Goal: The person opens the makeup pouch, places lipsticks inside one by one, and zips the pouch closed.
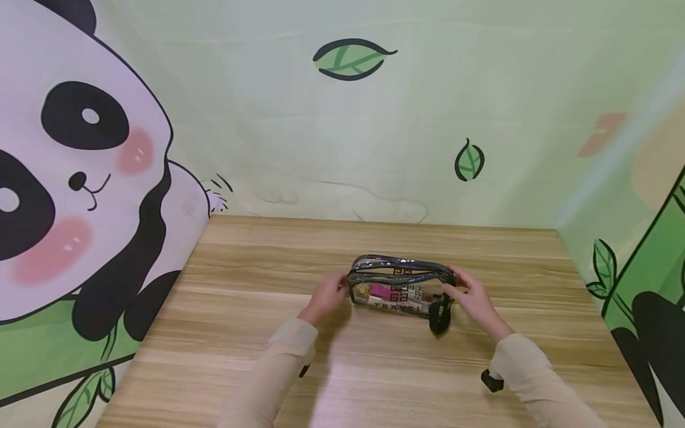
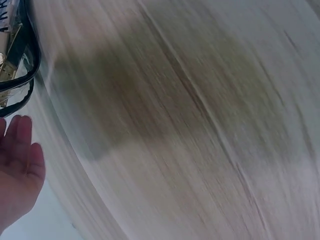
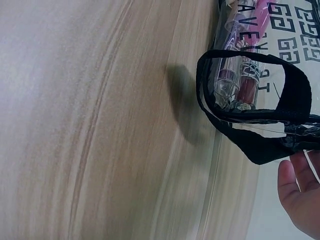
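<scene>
A clear zip pouch (image 1: 407,278) with black trim and dark printed lettering is near the middle of the wooden table in the head view. Through its wall show a pink item (image 1: 380,291) and small tubes (image 3: 247,85) with clear and dark red parts. My left hand (image 1: 329,295) pinches the pouch's left end; its fingertips are partly hidden there. At the opposite end my right hand (image 1: 476,300) grips the upper corner, thumb in front and fingers behind. A black strap loop (image 1: 440,318) hangs from that right end, below my thumb.
The wood-grain table (image 1: 241,333) reaches back to a pale green backdrop (image 1: 267,119) with leaf drawings. A large printed panda (image 1: 101,178) covers the left side. A small black device (image 1: 492,380) sits at the right cuff.
</scene>
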Action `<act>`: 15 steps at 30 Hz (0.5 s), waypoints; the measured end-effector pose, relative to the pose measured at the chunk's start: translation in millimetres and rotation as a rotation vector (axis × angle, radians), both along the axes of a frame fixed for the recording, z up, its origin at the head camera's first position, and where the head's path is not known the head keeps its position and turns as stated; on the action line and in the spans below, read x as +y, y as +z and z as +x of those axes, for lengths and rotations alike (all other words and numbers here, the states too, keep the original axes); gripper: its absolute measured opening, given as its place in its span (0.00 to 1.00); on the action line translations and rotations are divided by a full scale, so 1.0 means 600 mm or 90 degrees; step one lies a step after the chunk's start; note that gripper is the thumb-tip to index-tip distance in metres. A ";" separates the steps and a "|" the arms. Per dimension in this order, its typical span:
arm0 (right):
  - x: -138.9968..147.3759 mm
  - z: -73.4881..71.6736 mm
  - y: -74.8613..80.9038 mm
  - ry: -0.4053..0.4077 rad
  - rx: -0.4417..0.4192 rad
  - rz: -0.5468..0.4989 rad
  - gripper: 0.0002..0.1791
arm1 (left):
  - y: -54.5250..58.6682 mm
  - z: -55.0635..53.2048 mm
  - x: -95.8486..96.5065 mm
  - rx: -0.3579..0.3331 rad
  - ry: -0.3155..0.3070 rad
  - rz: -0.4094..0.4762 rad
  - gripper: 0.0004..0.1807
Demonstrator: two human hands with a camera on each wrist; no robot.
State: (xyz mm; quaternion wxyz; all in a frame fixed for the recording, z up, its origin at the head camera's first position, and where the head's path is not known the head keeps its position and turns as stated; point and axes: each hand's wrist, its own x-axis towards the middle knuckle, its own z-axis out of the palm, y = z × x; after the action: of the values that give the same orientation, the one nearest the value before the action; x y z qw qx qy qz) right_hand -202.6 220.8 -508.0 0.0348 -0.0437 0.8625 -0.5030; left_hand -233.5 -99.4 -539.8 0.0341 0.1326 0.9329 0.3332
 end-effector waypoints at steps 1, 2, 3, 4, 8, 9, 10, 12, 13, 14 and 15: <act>0.000 0.000 0.000 -0.001 0.001 0.000 0.29 | -0.001 0.000 0.000 -0.014 0.005 0.014 0.09; -0.001 0.000 -0.001 -0.002 0.003 0.001 0.29 | -0.003 -0.001 0.000 -0.023 0.006 0.029 0.08; -0.001 0.000 -0.001 -0.002 0.005 0.001 0.29 | -0.004 -0.001 0.000 -0.038 0.010 0.045 0.08; -0.001 -0.001 -0.002 -0.003 0.008 0.001 0.29 | -0.004 -0.002 0.000 -0.060 0.010 0.067 0.07; -0.002 -0.001 -0.005 -0.003 0.021 0.002 0.28 | -0.013 -0.009 -0.005 -0.092 -0.002 0.140 0.07; -0.001 -0.002 -0.006 -0.003 0.023 0.002 0.28 | -0.039 -0.022 -0.008 -0.095 -0.009 0.161 0.08; -0.001 -0.002 -0.007 -0.004 0.026 0.001 0.28 | -0.071 -0.036 -0.012 -0.096 -0.024 0.195 0.09; -0.001 -0.003 -0.009 -0.005 0.030 0.002 0.28 | -0.135 -0.068 -0.018 -0.113 -0.028 0.225 0.10; -0.001 -0.003 -0.010 -0.006 0.032 0.002 0.28 | -0.162 -0.080 -0.022 -0.127 -0.029 0.234 0.11; -0.001 -0.003 -0.010 -0.006 0.032 0.002 0.28 | -0.198 -0.099 -0.023 -0.149 -0.023 0.247 0.11; 0.000 -0.004 -0.011 -0.007 0.032 0.002 0.28 | -0.234 -0.116 -0.025 -0.173 -0.015 0.259 0.12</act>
State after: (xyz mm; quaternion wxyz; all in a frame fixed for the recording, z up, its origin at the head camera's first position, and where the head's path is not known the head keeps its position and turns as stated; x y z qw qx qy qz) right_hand -204.8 220.5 -514.7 0.0102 -0.0513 0.8641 -0.5006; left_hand -302.9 -114.4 -680.1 0.1356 0.1017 0.8317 0.5287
